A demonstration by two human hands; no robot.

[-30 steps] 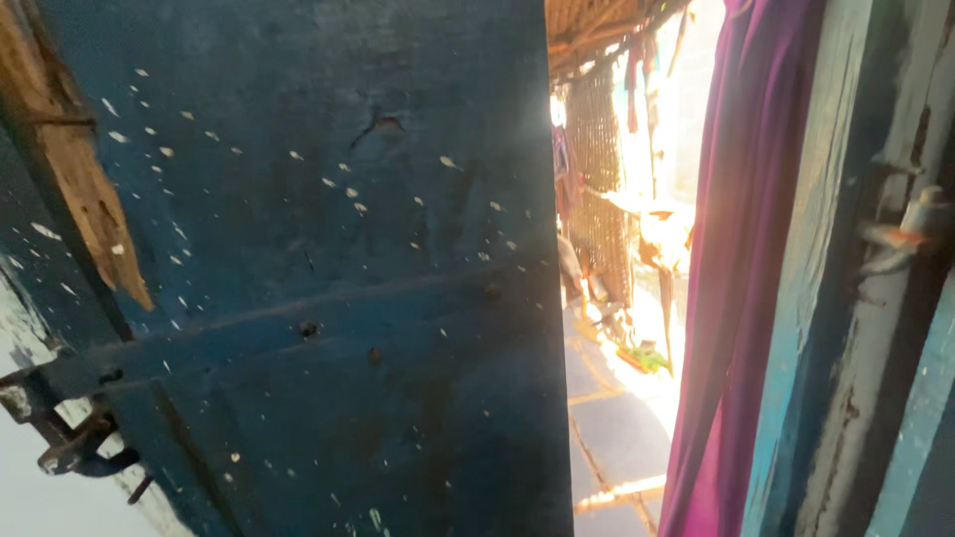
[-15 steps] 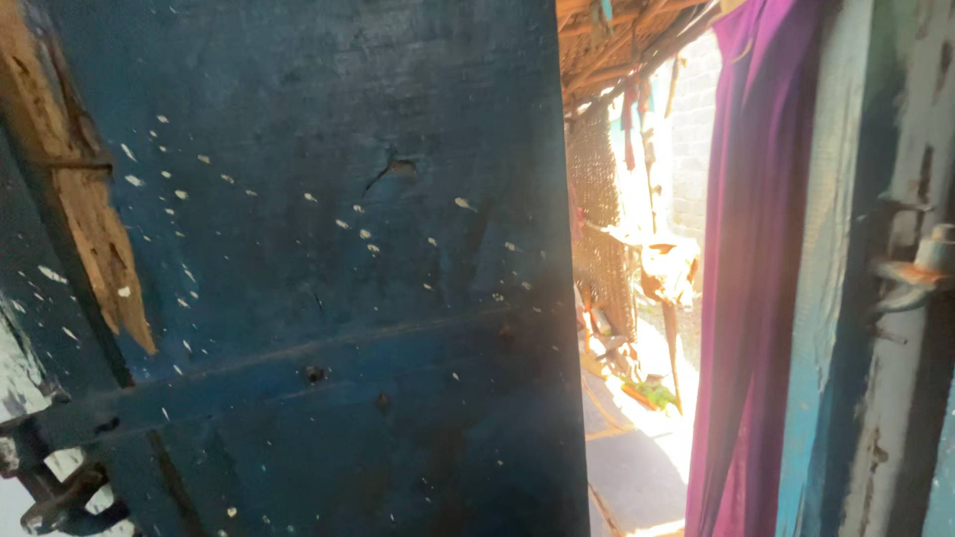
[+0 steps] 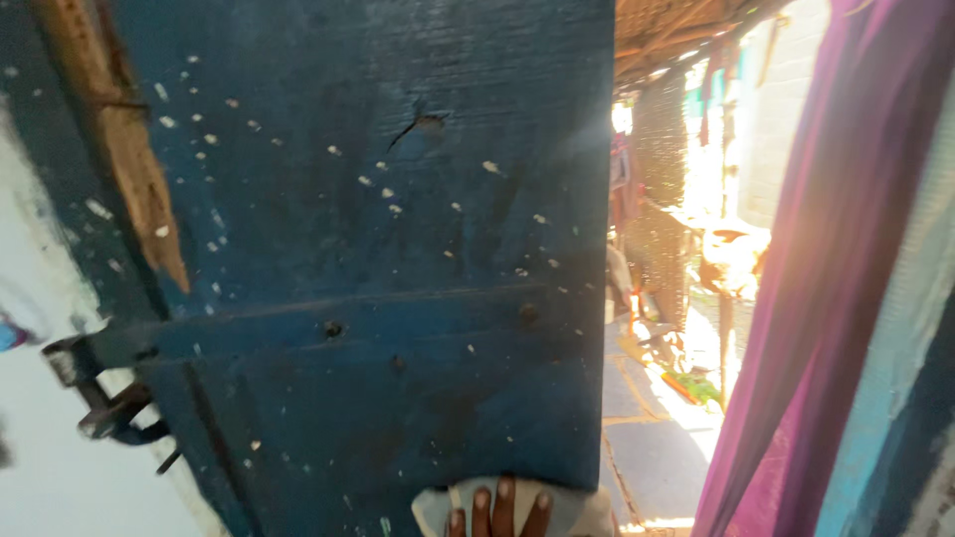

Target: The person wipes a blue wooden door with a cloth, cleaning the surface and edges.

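— Sunlit yard beyond the doorway, purple curtain on the right?
— Yes. A hand, which one I can't tell, presses a white cloth flat-fingered against the blue door, at its bottom edge.

Showed only as a narrow strip of paved floor, just right of the blue door. Ran grey and flat away from that door, crossed by thin yellowish lines (joints or paint, could not be told). Lay in shade close to the door, glared white with sun farther out. Bore a small green heap well beyond the door, something reddish touching its near side. Was too blurred for more.
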